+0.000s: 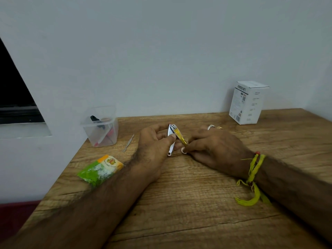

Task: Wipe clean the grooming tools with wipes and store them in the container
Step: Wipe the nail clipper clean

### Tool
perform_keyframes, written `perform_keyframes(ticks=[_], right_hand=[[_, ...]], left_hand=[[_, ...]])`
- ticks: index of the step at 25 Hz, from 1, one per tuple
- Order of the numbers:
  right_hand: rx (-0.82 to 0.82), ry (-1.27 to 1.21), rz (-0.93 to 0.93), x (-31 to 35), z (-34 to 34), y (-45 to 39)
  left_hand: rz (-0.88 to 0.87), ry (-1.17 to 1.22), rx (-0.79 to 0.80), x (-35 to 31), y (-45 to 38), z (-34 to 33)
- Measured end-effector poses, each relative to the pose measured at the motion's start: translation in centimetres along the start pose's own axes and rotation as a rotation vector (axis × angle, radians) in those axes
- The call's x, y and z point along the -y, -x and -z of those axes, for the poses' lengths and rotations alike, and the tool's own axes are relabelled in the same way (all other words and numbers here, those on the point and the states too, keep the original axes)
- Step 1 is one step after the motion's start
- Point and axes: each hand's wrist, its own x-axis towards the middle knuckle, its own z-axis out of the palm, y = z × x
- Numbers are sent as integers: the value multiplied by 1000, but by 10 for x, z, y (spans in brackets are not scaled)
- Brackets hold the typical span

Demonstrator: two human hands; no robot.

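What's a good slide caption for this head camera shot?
Both hands hold a nail clipper with its gold lever raised; clear container, wipe packet and a metal tool wait nearby.

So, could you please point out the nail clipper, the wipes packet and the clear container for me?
nail clipper (177, 135): head view, on its gold lever.
wipes packet (100, 169): head view, on the middle of its green front.
clear container (93, 135): head view, on its front wall.

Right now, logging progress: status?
Both hands, left hand and right hand, on nail clipper, lever open. Container part-filled. Metal tool waiting. Nothing blocking.
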Motion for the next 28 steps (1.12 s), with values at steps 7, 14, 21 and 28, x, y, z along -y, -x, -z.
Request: perform_keyframes(ticks=[7, 14, 21, 28], right_hand=[[-421, -313, -259, 3, 3, 3], [-158, -11, -176, 3, -6, 1], [-217, -789, -609, 28, 2, -11], [-221, -1135, -760, 42, 18, -18]], left_hand=[[-42, 115, -44, 0, -1, 2], [-37, 107, -29, -2, -1, 1], [-90, 21, 36, -2, 3, 0], [-180, -158, 77, 3, 4, -1]])
